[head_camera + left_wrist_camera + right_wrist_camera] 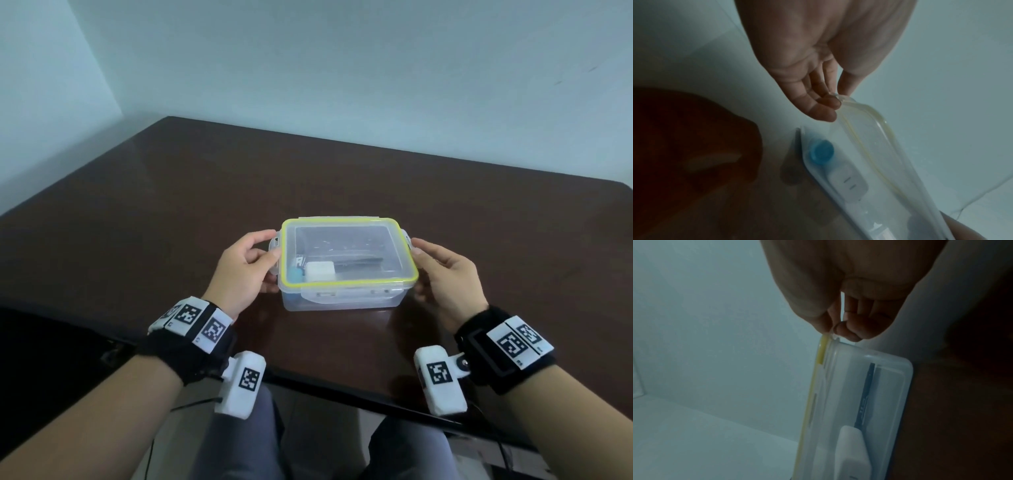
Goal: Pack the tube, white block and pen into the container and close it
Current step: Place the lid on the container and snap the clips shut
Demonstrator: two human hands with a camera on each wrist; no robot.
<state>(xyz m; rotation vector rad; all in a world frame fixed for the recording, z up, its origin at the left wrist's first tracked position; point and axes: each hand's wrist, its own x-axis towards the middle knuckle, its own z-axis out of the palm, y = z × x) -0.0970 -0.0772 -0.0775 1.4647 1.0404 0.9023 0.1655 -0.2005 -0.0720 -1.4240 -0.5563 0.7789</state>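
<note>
Container [342,301] (light, stiff, slick plastic) is best taken at its side latches, where left hand [239,270] and right hand [445,277] pinch them.

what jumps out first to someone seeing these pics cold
A clear container with a yellow-rimmed lid sits mid-table, the left hand and right hand at its side clips. Through the plastic show a white block, a blue-capped tube and a dark pen.
</note>
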